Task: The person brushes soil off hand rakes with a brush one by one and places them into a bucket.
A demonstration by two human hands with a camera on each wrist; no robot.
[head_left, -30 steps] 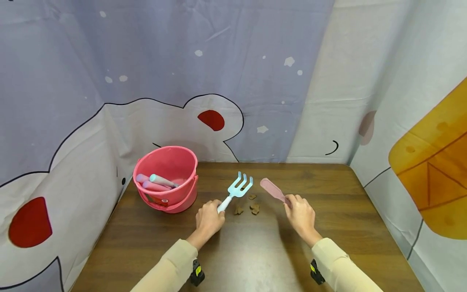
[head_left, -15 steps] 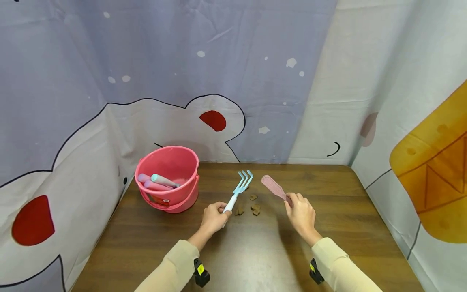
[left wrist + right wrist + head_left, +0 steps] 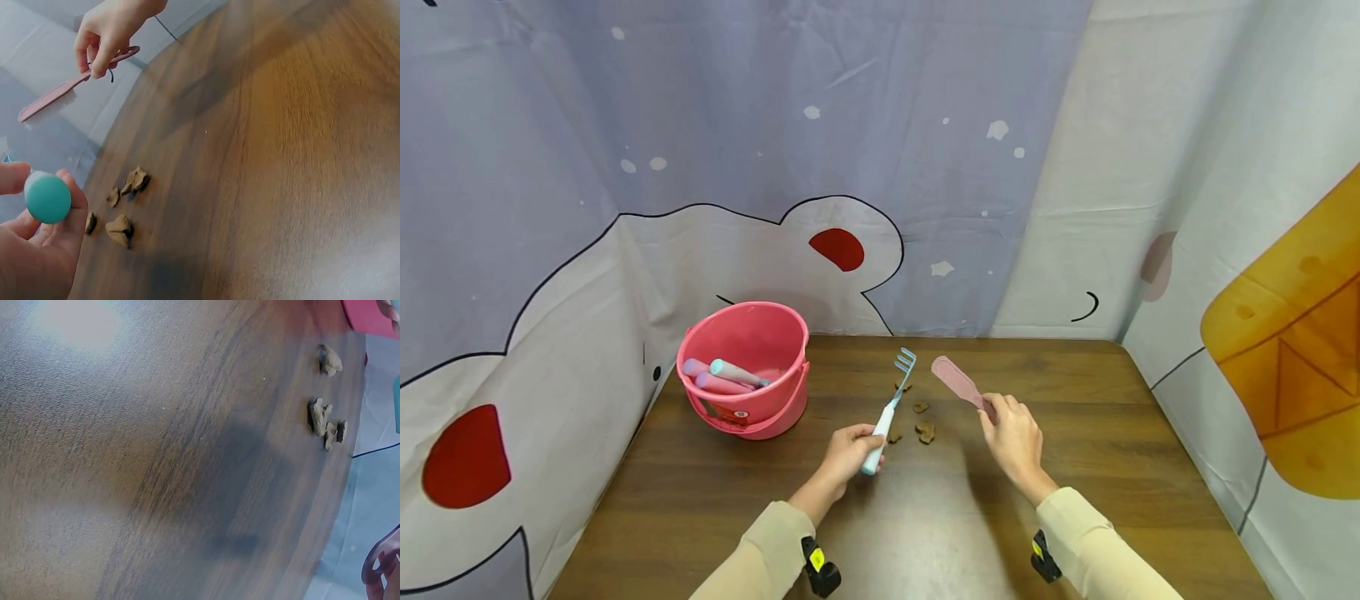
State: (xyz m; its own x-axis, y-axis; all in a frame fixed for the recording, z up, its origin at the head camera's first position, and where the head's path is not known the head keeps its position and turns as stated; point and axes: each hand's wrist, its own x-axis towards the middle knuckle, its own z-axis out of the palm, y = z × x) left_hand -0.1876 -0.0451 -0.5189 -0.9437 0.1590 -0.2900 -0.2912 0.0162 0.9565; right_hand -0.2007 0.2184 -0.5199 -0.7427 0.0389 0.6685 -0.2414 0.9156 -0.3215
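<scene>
My left hand [image 3: 845, 461] grips the white handle of a small hand rake [image 3: 882, 429] with light blue tines. The tines point away from me, raised over the table. In the left wrist view the handle's round teal end [image 3: 48, 198] faces the camera. A pink brush [image 3: 957, 381] is held by its handle in my right hand [image 3: 1013, 437], and pale bristles show under its head in the left wrist view. Between the two hands several brown, dirt-like lumps [image 3: 926, 431] lie on the wood. At the right wrist view's edge, the brush's looped handle end [image 3: 370, 562] shows.
A pink bucket [image 3: 790, 408] stands at the back left of the wooden table [image 3: 925, 517], with pink, purple and teal tool handles [image 3: 730, 372] inside. A printed curtain [image 3: 947, 167] hangs behind the table and along its sides.
My left hand has turned the rake so its tines now stand edge-on and the teal handle end shows toward me. The right hand with the brush has shifted slightly left.
</scene>
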